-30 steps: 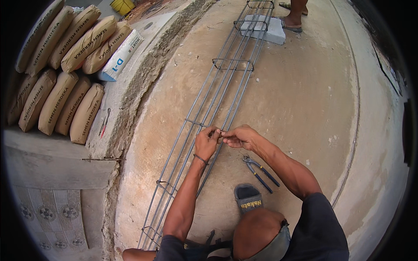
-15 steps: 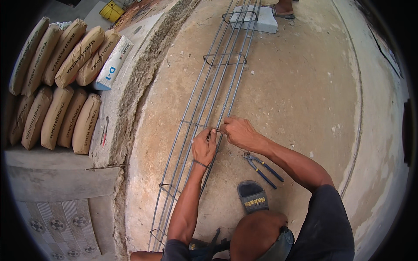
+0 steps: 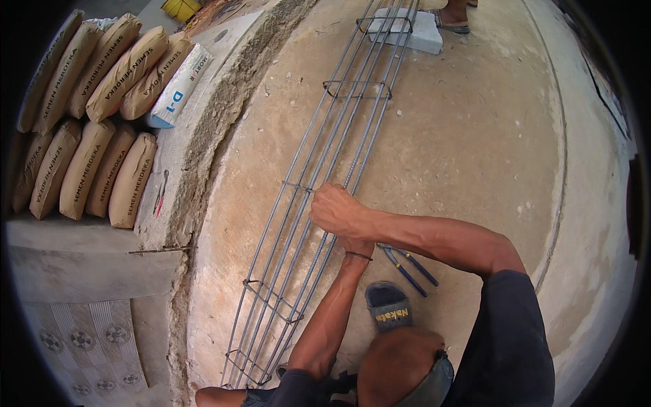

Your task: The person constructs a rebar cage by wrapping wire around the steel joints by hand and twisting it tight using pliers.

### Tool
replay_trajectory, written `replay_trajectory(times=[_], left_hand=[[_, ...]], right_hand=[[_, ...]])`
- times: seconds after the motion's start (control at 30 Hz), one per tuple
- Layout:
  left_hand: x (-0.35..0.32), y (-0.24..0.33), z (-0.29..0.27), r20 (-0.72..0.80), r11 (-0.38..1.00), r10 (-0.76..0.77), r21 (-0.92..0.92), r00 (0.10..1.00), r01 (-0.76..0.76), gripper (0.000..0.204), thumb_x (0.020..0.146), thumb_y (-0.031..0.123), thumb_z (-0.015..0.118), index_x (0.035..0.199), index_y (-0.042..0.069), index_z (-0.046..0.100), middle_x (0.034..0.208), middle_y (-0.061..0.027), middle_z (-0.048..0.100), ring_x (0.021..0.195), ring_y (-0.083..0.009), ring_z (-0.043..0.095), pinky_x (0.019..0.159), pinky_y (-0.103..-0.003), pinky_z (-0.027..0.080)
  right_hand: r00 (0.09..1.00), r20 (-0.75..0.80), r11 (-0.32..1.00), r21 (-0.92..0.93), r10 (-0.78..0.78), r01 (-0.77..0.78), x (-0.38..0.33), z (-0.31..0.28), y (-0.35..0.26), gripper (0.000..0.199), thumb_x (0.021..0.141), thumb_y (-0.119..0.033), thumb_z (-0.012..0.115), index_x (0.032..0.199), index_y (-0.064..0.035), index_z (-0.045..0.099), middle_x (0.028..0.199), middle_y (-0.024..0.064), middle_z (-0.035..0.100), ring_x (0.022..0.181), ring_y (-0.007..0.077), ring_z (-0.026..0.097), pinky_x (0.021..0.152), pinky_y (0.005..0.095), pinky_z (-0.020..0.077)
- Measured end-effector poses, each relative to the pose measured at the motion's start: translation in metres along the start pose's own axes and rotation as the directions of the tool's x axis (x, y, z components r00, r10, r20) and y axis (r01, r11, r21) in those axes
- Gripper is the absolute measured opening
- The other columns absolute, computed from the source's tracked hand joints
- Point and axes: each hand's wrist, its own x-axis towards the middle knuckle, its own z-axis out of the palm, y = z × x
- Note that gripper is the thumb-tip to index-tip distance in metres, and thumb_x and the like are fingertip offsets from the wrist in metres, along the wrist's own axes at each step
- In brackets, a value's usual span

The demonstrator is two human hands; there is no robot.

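Note:
A long cage of steel rebar (image 3: 296, 198) with square stirrups slants across the floor in front of me. My right hand (image 3: 336, 209) is closed in a fist over the cage's right bars, beside a stirrup (image 3: 298, 186). What its fingers grip, if anything, is hidden. My left hand (image 3: 355, 244) lies beneath my right wrist, near the right-hand bar. Its fingers are covered, so their pose does not show. Partly behind my right forearm, pincers (image 3: 409, 271) with dark blue and yellow handles rest on the floor.
A pale block (image 3: 422, 34) sits under the cage's far end, beside another person's sandalled foot (image 3: 453, 19). Stacked paper sacks (image 3: 88, 163) fill the left, beyond a rough concrete edge (image 3: 203, 146). Below the pincers are a black sandal (image 3: 388, 298) and my knee (image 3: 400, 366).
My right hand has moved left across the bars, crossing over my left hand. My left hand has shifted right and lower, and its fingers are now covered.

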Motion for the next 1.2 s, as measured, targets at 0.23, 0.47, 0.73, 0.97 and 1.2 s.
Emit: replay_trajectory(times=[0.23, 0.47, 0.73, 0.97, 1.2], left_hand=[[0.031, 0.018, -0.049, 0.597, 0.724, -0.423, -0.231, 0.682, 0.650, 0.039, 0.093, 0.014, 0.060, 0.127, -0.004, 0.058, 0.099, -0.0153, 0.070, 0.077, -0.0166, 0.067, 0.067, -0.029, 0.052], [0.083, -0.002, -0.097, 0.260, 0.959, -0.232, -0.100, 0.937, 0.265, 0.031, 0.088, 0.006, 0.059, 0.114, -0.008, 0.065, 0.090, -0.0132, 0.071, 0.062, -0.0116, 0.064, 0.051, -0.025, 0.048], [0.126, 0.015, -0.093, 0.577, 0.900, -0.364, 0.016, 0.731, 0.436, 0.025, 0.085, 0.017, 0.064, 0.087, -0.006, 0.072, 0.070, -0.0117, 0.069, 0.054, -0.0148, 0.062, 0.046, -0.027, 0.046], [0.082, 0.005, -0.071, 0.517, 0.932, -0.348, 0.102, 0.782, 0.348, 0.018, 0.080, 0.011, 0.069, 0.077, -0.006, 0.071, 0.063, -0.0138, 0.067, 0.061, -0.0190, 0.067, 0.056, -0.033, 0.051], [0.011, 0.002, -0.030, 0.001, 0.747, -0.438, -0.555, 0.899, 0.365, 0.012, 0.086, 0.000, 0.063, 0.087, -0.009, 0.071, 0.074, -0.0108, 0.069, 0.070, -0.0150, 0.065, 0.053, -0.033, 0.052]], right_hand=[[0.928, 0.105, 0.658, 0.677, 0.358, -0.330, -0.035, -0.053, 0.064, 0.042, 0.092, -0.041, 0.063, 0.095, 0.0007, 0.069, 0.072, 0.0140, 0.066, 0.068, 0.0240, 0.066, 0.063, 0.0400, 0.0538], [0.690, 0.681, -0.631, 0.653, 0.246, -0.419, -0.078, 0.014, 0.043, 0.031, 0.097, -0.029, 0.061, 0.092, 0.0004, 0.066, 0.076, 0.0058, 0.066, 0.067, 0.0148, 0.064, 0.062, 0.0299, 0.0557], [0.697, 0.643, -0.697, 0.656, 0.317, -0.289, -0.071, 0.033, 0.045, 0.016, 0.095, -0.016, 0.062, 0.088, -0.0021, 0.067, 0.072, -0.0001, 0.063, 0.061, 0.0086, 0.059, 0.057, 0.0250, 0.0537], [0.733, 0.444, 0.037, 0.843, 0.516, -0.537, -0.047, 0.016, 0.067, 0.017, 0.084, -0.007, 0.066, 0.068, -0.0023, 0.067, 0.063, 0.0087, 0.063, 0.058, 0.0192, 0.063, 0.050, 0.0312, 0.0527], [0.998, -0.061, 0.972, 0.234, 0.011, 0.003, -0.018, -0.026, 0.020, 0.019, 0.078, -0.012, 0.069, 0.072, 0.0061, 0.067, 0.073, 0.0242, 0.066, 0.075, 0.0360, 0.070, 0.057, 0.0460, 0.0509]])
